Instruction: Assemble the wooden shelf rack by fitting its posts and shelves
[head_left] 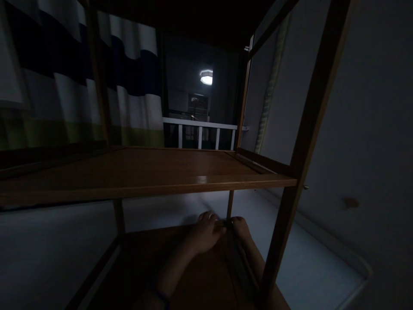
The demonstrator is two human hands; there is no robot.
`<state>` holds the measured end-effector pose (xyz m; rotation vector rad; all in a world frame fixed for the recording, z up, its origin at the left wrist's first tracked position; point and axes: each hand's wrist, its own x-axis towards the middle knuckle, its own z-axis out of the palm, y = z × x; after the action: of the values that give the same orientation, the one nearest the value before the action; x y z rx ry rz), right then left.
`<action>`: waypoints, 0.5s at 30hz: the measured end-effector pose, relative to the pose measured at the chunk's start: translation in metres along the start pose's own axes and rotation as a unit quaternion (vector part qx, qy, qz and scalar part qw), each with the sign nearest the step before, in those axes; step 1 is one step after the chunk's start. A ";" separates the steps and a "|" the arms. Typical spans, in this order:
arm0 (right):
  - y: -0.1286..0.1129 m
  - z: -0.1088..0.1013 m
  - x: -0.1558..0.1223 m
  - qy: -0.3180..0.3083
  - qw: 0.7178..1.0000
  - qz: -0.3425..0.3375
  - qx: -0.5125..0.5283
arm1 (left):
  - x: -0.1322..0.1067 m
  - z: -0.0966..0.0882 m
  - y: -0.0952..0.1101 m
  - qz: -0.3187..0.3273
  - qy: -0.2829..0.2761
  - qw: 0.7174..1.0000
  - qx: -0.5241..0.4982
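A brown wooden shelf rack [300, 125] stands before me, with a middle board [155, 168] and a lower board [200, 275]. Under the middle board my left hand [206, 232] reaches in, its fingers closed over the back edge of the lower board near the rear right post [230, 206]. On the other side of that post, my right hand [240, 227] is closed at the same back corner, its arm passing outside the side rail. Dim light hides the fingertips and whatever small part may lie between the hands.
A striped curtain [138, 77] hangs at the back left beside a dark window [183, 64] with a white railing [200, 123]. To the right is a pale wall [371, 129]. The rack stands over a pale surface [316, 267]; its front right post is close to my right arm.
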<state>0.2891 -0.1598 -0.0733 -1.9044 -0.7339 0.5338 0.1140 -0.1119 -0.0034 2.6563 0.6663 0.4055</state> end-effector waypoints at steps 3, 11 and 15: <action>0.001 0.000 0.001 -0.008 1.000 0.001 0.013 | 0.036 0.012 -0.007 -0.010 -0.004 0.999 0.045; 0.004 -0.002 0.001 -0.004 0.999 0.003 0.035 | 0.060 0.043 -0.003 -0.032 -0.045 0.998 0.043; 0.007 0.000 -0.001 0.008 0.998 -0.013 0.057 | 0.061 0.044 -0.007 -0.026 -0.052 0.998 0.020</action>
<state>0.2897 -0.1626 -0.0794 -1.7892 -0.7026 0.5331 0.1789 -0.0886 -0.0345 2.6698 0.7151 0.2405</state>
